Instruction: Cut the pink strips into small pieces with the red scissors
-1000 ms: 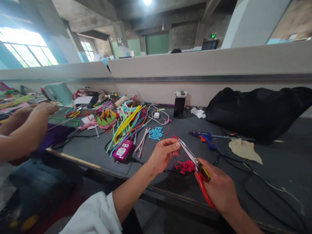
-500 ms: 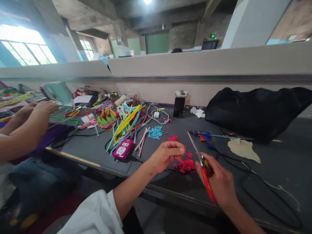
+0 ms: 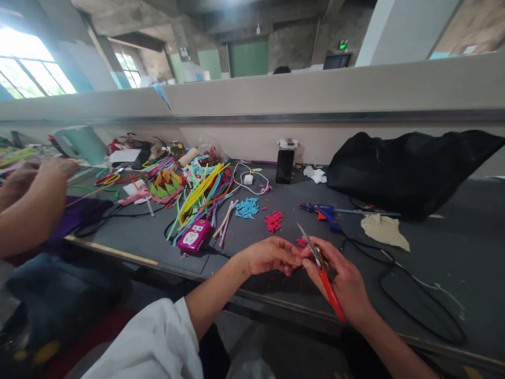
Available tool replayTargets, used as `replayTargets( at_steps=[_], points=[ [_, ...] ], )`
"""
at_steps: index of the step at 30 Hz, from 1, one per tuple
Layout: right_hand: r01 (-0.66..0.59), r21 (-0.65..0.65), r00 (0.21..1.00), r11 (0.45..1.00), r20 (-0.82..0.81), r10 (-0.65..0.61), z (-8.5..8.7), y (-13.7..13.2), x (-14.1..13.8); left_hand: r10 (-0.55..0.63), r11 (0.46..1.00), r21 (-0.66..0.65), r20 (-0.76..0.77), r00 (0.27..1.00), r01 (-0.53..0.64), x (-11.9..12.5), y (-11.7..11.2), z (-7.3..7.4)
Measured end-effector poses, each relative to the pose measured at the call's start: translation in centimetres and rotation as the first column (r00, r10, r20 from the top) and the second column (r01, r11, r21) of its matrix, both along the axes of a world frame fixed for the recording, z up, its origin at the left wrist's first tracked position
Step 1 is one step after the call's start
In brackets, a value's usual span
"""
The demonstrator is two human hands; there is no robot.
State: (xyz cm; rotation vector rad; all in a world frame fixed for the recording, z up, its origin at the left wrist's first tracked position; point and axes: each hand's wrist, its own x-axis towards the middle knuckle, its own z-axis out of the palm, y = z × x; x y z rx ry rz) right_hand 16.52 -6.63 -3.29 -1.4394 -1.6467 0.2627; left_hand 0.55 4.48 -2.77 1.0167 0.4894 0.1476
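Right grip: the right hand [image 3: 345, 281] was closed round the red handles of the scissors [image 3: 328, 292], blades nearly shut and pointing up and away.
Left grip: the left hand [image 3: 272, 255] had its fingertips pinched narrow, touching the right hand's fingertips beside the blades; whether a scrap lay between them could not be told.
Step in hand: seemingly handling a small piece at the blades, between snips.
Further cut: would likely need the blades opened and fingertips kept out of their path.
Cut pieces: red bits [image 3: 273, 221] lay on the table [image 3: 453, 252] just beyond the hands, blue bits [image 3: 246, 208] farther left.
Around: glue gun [image 3: 321, 212], pink power strip [image 3: 193, 236], pipe cleaners [image 3: 201, 192], black bag [image 3: 406, 168].
In the way: a black cable [image 3: 418, 310] looped near the right wrist.
Far left: a co-worker's hands [image 3: 39, 173], well apart.
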Motion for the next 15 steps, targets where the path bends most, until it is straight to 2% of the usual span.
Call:
replayTargets(
  at_steps=[3, 5, 7, 9, 12, 15],
  points=[
    [0.012, -0.038, 0.997, 0.999, -0.074, -0.015, 0.4, 0.0, -0.1, -0.016, 1.000, 0.010, 0.000, 1.000, 0.016, 0.0, -0.2, 0.3],
    [0.046, -0.042, 0.993, 0.998, -0.109, -0.050, 0.7, -0.1, -0.1, 0.040, 0.991, 0.127, 0.019, 0.999, -0.042, 0.1, -0.4, 0.6],
    [0.107, -0.027, 0.988, 0.994, -0.111, -0.109, 0.8, 0.0, -0.1, 0.157, 0.932, 0.322, 0.057, 0.986, -0.167, 0.1, -0.8, 1.1],
    [0.166, -0.012, 0.981, 0.986, -0.105, -0.166, 0.7, 0.1, 0.1, 0.262, 0.787, 0.548, 0.120, 0.958, -0.284, 0.2, -1.1, 1.6],
    [0.213, 0.001, 0.972, 0.977, -0.101, -0.212, 0.3, 0.3, 0.2, 0.300, 0.526, 0.777, 0.209, 0.931, -0.345, 0.3, -1.7, 2.1],
    [0.231, 0.014, 0.967, 0.973, -0.117, -0.228, 0.0, 0.4, 0.2, 0.264, 0.365, 0.879, 0.220, 0.939, -0.308, 0.4, -2.3, 2.2]
  ],
)
